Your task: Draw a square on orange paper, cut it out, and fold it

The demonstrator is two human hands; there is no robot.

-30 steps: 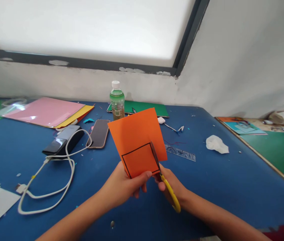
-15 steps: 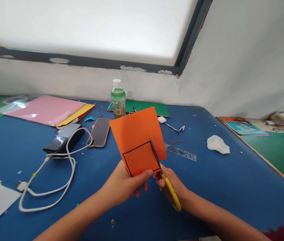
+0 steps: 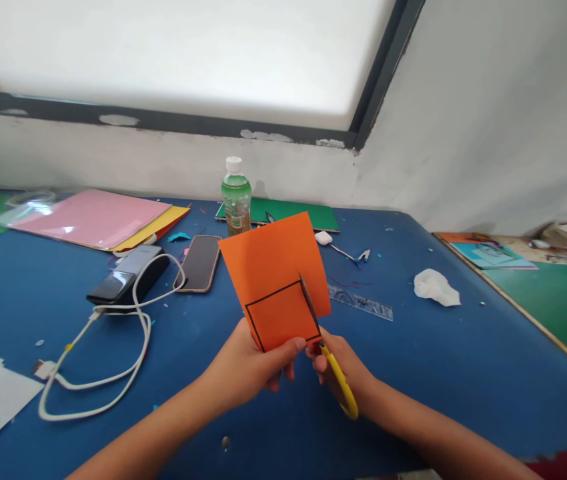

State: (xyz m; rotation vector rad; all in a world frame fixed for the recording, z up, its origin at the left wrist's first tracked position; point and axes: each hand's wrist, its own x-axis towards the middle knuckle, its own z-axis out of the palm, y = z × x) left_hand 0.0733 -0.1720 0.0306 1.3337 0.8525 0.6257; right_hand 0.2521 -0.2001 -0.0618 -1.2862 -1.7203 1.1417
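An orange sheet of paper (image 3: pixel 276 260) is held up above the blue table, with a black-outlined rectangle drawn in its lower part. My left hand (image 3: pixel 256 367) pinches the sheet's bottom edge, thumb in front and the other fingers mostly behind. My right hand (image 3: pixel 343 363) grips yellow-handled scissors (image 3: pixel 339 380); the handle partly hides its fingers. One dark blade lies over the paper along the right line of the rectangle, its tip near the upper right corner. The other blade is hidden behind the sheet.
Behind the paper stand a green-labelled bottle (image 3: pixel 236 197) and a green board (image 3: pixel 293 213). A phone (image 3: pixel 198 263), a power bank (image 3: pixel 126 277) and a looped white cable (image 3: pixel 141 360) lie left. To the right are a clear ruler (image 3: pixel 361 302) and a crumpled tissue (image 3: pixel 435 287).
The scissors' yellow handle has swung slightly left, and the paper's right edge has shifted slightly left. My left hand keeps its hold in the same place.
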